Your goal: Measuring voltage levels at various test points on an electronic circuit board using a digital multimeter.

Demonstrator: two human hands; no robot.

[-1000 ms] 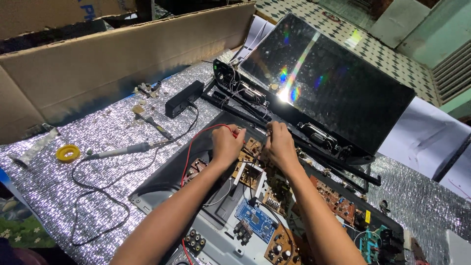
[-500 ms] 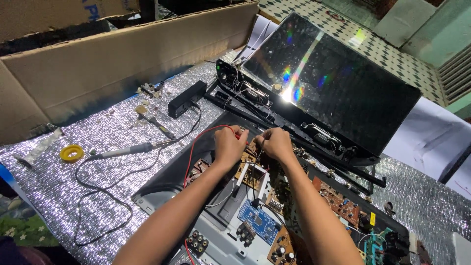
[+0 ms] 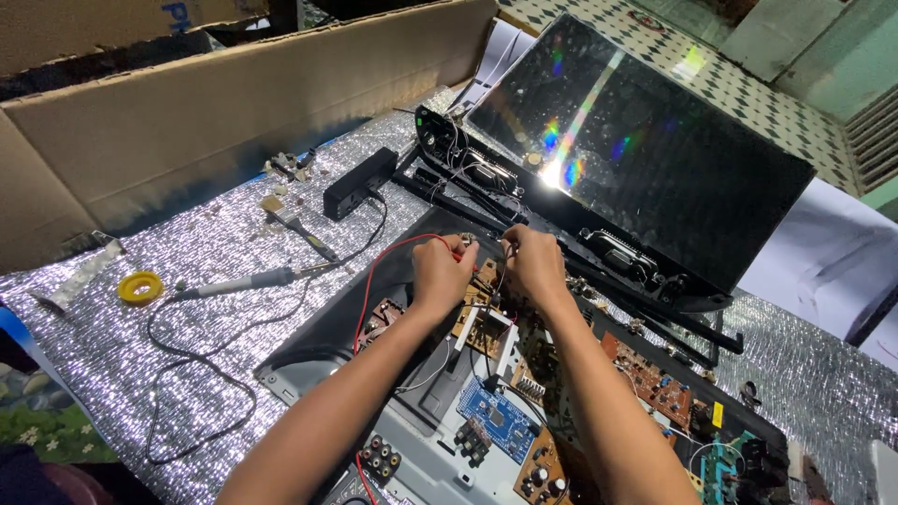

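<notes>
Near the camera lie the blue board [image 3: 496, 418] and brown boards [image 3: 482, 327] in the open chassis [image 3: 309, 360]. Beyond them both hands meet: left hand [image 3: 441, 273] pinched on a red wire [image 3: 393, 257], right hand [image 3: 535, 265] curled just beside it, grip hidden. The wire runs left-down. Farther back, the dark screen [image 3: 645, 150].

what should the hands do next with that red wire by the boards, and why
Probably ease the red wire clear of the brown circuit board. The left hand and right hand sit close together pinching at small wiring there, and the wire loops over the open chassis, where it could snag.
</notes>
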